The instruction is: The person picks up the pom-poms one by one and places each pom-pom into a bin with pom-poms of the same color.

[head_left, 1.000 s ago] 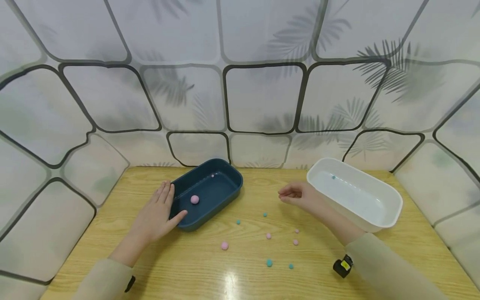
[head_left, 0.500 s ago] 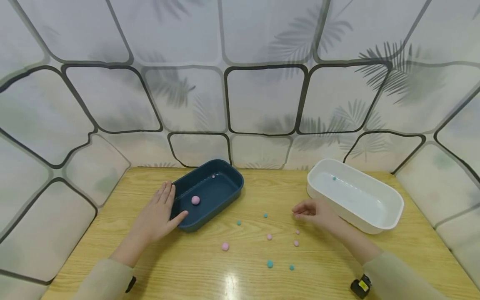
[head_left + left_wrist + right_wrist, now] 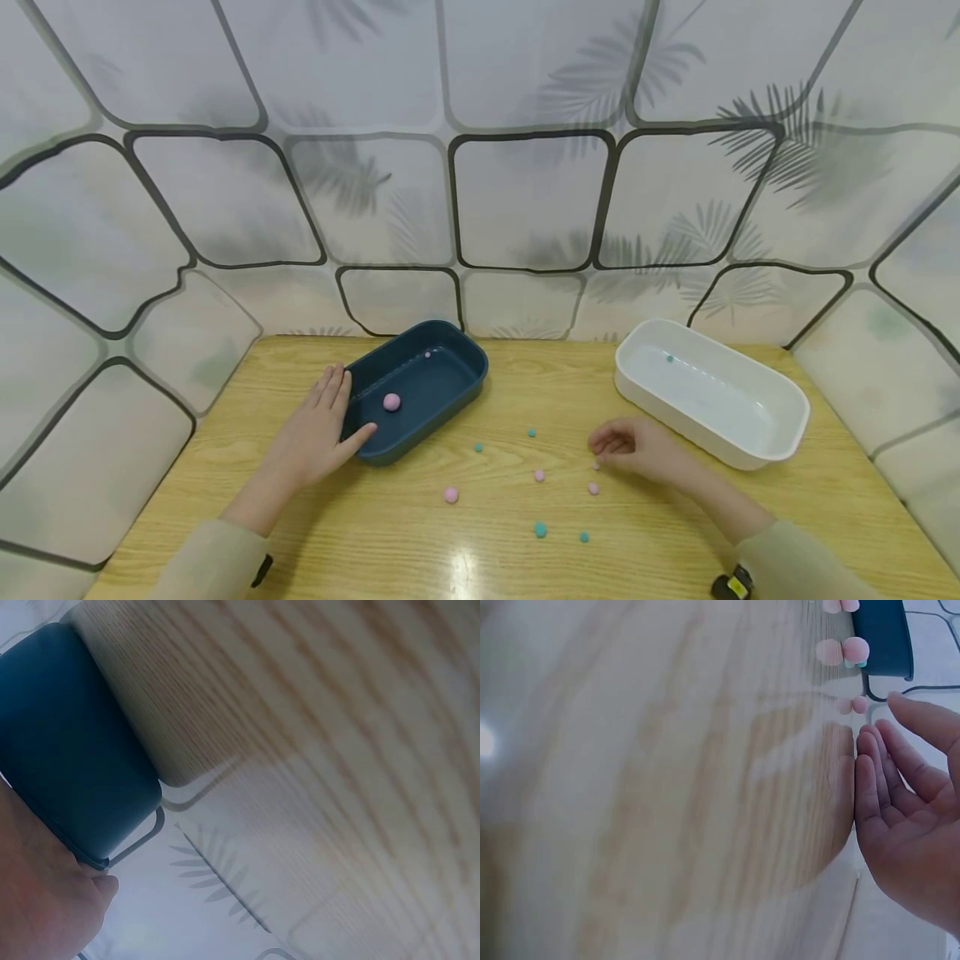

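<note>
My left hand point(image 3: 315, 433) rests on the near-left end of a dark blue rectangular tray point(image 3: 442, 410), fingers straight along its outside and thumb over the rim. A larger pink ball point(image 3: 392, 402) and a tiny pink ball point(image 3: 427, 355) lie in that tray. Low over the table, my right hand point(image 3: 647, 450) has loosely bent fingers, with the thumb apart from them. Beside its fingertips is a tiny pink ball point(image 3: 596, 466), partly covered in the head view. In the right wrist view, a pink ball point(image 3: 859, 705) sits just beyond the fingertips, and nothing is between them.
Loose pink balls point(image 3: 539, 476) and teal balls point(image 3: 541, 530) are scattered over the wooden table point(image 3: 360, 533). A white tray point(image 3: 697, 425) with one teal ball point(image 3: 670, 358) stands at the back right, close behind my right hand. Patterned cloth walls point(image 3: 517, 200) border the table.
My right hand has moved right and toward me, down from above the table's middle to the tiny pink ball. The left hand and both trays have stayed in place.
</note>
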The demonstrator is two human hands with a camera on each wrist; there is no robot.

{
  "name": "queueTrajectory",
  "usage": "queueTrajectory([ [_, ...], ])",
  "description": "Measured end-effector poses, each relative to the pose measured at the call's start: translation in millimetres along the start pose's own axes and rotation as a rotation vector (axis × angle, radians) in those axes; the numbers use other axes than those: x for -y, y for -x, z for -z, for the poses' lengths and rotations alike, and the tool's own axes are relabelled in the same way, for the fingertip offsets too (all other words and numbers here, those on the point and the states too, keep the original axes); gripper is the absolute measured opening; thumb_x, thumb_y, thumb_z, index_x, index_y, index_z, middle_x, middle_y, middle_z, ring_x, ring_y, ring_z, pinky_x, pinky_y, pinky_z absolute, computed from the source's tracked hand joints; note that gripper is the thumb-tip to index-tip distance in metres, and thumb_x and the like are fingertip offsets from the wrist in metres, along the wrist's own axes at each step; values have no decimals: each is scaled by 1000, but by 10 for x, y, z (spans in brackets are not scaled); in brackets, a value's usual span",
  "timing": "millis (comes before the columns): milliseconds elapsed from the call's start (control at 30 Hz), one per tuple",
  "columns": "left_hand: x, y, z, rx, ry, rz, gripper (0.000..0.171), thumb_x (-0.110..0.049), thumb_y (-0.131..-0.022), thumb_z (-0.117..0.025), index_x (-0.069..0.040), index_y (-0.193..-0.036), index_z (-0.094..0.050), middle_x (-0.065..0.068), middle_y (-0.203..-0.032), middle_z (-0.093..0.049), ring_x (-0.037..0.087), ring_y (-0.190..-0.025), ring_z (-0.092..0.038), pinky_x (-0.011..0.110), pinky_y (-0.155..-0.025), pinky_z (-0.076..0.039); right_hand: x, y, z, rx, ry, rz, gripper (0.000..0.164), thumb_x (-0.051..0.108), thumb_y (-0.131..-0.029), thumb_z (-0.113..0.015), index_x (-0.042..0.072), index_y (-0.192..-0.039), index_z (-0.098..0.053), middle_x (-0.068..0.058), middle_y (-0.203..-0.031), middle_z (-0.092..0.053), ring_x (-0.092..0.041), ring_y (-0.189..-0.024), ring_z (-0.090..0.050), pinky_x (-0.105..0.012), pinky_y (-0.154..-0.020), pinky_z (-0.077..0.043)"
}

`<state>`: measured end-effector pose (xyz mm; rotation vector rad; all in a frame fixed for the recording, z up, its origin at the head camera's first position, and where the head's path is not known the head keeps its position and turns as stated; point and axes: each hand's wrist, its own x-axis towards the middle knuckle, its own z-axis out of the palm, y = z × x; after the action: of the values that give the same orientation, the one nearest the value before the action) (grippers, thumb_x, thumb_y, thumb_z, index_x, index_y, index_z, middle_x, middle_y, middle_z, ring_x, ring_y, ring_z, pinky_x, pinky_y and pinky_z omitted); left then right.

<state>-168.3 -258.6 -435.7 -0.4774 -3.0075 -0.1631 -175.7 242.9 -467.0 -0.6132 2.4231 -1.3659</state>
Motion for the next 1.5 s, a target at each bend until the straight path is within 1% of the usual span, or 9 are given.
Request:
queueTrajectory([
  [233, 3, 4, -4, -3, 4, 3, 92, -52, -105, -60, 15, -161, -29, 35, -170, -25, 51, -160, -24, 61, -130, -28, -21, 11, 12, 45, 92, 23, 20, 12, -93, -81, 1, -109, -76, -5, -97, -76, 3, -83, -65, -19, -74, -59],
  [500, -5, 5, -8, -6, 7, 1, 92, -52, -104, -60, 15, -161, -29, 35, -170, -26, 51, -160, -24, 61, -130, -29, -5, 15, 10, 71, 118, 79, 16, 13, -89, -85, 6, -101, -78, -1, -91, -74, 3, -81, -62, -19, -71, -57],
  [800, -4, 7, -8, -10, 7, -1, 92, -50, -104, -61, 15, -160, -29, 35, -170, -26, 51, -160, -24, 61, -130, -29, -20, 4, -12, 62, 205, 115, 11, 16, -89, -87, 14, -96, -79, 5, -89, -70, 2, -80, -59, -18, -69, -54],
  [933, 8, 3, -14, -9, 7, 0, 92, -50, -105, -61, 15, -161, -29, 35, -170, -25, 51, -160, -23, 61, -130, -29, -47, -6, -32, 48, 241, 134, 10, 14, -89, -87, 17, -93, -79, 7, -87, -69, 3, -79, -57, -18, -68, -53],
  [1167, 11, 2, -10, -6, 3, -1, 91, -50, -105, -61, 15, -161, -29, 35, -170, -24, 51, -160, -23, 60, -130, -29, -38, -11, -41, 35, 268, 145, 11, 10, -89, -86, 18, -91, -78, 9, -86, -69, 5, -79, -56, -18, -68, -53],
  [1500, 12, 3, -8, -2, 0, -6, 92, -52, -105, -59, 15, -161, -29, 35, -170, -25, 51, -160, -23, 61, -130, -28, 0, -28, -43, 36, 299, 131, 10, 6, -90, -83, 15, -90, -78, 11, -84, -68, 7, -77, -55, -17, -68, -53],
])
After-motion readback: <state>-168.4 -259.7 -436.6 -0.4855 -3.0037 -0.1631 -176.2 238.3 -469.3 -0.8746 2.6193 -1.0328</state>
